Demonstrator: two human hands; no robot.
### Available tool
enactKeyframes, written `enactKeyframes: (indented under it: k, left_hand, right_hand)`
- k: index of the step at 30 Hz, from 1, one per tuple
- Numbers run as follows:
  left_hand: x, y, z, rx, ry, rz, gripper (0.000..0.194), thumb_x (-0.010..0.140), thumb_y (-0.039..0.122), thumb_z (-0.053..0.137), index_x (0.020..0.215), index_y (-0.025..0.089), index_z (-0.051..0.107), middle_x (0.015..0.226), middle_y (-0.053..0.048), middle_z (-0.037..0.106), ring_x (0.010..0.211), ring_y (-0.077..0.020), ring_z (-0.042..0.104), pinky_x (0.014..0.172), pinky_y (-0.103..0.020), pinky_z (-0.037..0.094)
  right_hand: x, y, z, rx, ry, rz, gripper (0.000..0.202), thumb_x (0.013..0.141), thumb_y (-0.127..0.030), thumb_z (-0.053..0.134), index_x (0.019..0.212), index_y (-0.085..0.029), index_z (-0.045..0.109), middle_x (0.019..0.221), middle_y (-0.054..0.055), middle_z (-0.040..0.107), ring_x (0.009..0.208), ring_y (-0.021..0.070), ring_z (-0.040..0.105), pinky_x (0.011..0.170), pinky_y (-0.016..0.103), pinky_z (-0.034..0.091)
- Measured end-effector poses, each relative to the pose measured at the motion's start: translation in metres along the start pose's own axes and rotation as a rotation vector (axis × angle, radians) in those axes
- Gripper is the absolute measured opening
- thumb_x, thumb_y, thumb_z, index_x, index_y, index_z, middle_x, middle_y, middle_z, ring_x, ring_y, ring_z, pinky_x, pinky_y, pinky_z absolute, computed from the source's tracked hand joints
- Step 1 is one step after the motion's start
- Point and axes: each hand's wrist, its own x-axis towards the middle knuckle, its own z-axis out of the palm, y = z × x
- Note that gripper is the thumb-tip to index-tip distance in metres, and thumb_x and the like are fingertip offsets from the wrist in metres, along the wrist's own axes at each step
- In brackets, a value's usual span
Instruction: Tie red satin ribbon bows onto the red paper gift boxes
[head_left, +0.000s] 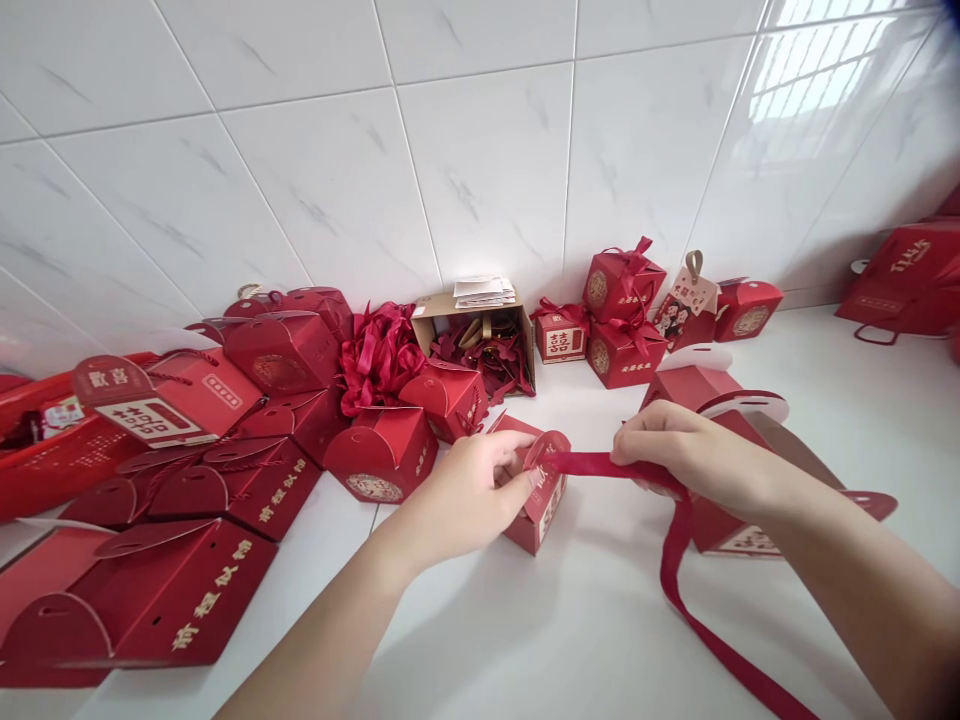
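Observation:
My left hand is closed round the top of a small red gift box, its thumb and fingers pinching the raised flaps. A dark red ribbon runs from those flaps to my right hand, which grips it between thumb and fingers. The stretch between my hands is taut. Beyond my right hand, the ribbon's loose tail curves down across the white surface to the lower edge of view. An open-topped red box stands behind my right hand and is partly hidden by it.
Several red gift boxes crowd the left, beside a red plastic basket. Bunched ribbons and a cardboard box of trimmings stand along the tiled wall. Ribbon-tied boxes sit further right, with red bags at far right.

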Motion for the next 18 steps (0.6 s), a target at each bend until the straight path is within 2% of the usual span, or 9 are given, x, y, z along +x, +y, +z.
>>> enactKeyframes:
  k: [4, 11, 18]
  left_hand:
    - [0.0007, -0.0009, -0.0004, 0.032, 0.006, -0.006, 0.019, 0.09, 0.037, 0.05, 0.097, 0.024, 0.062, 0.086, -0.001, 0.069, 0.079, -0.0184, 0.063, 0.068, -0.029, 0.048]
    - [0.001, -0.0011, 0.0001, 0.01, -0.012, -0.011, 0.02, 0.09, 0.037, 0.05, 0.104, 0.026, 0.061, 0.087, -0.001, 0.069, 0.08, -0.0187, 0.064, 0.07, -0.03, 0.049]
    - [-0.0005, -0.0024, 0.0006, 0.01, 0.037, -0.032, 0.036, 0.088, 0.041, 0.054, 0.122, 0.027, 0.055, 0.093, -0.003, 0.069, 0.086, -0.0204, 0.065, 0.075, -0.032, 0.051]
  right_hand:
    - [0.0017, 0.0016, -0.0004, 0.006, -0.005, -0.006, 0.034, 0.076, -0.025, 0.047, 0.047, -0.018, 0.03, 0.048, -0.005, 0.025, 0.047, 0.0081, 0.017, 0.047, 0.03, 0.013]
    - [0.0029, 0.0034, 0.0002, 0.032, -0.017, -0.024, 0.035, 0.078, -0.026, 0.047, 0.048, -0.018, 0.03, 0.048, -0.004, 0.027, 0.048, 0.0084, 0.019, 0.047, 0.03, 0.014]
    - [0.005, 0.0042, 0.0046, 0.048, -0.055, -0.006, 0.034, 0.078, -0.027, 0.046, 0.047, -0.017, 0.037, 0.049, -0.003, 0.032, 0.048, 0.0089, 0.024, 0.049, 0.029, 0.017]
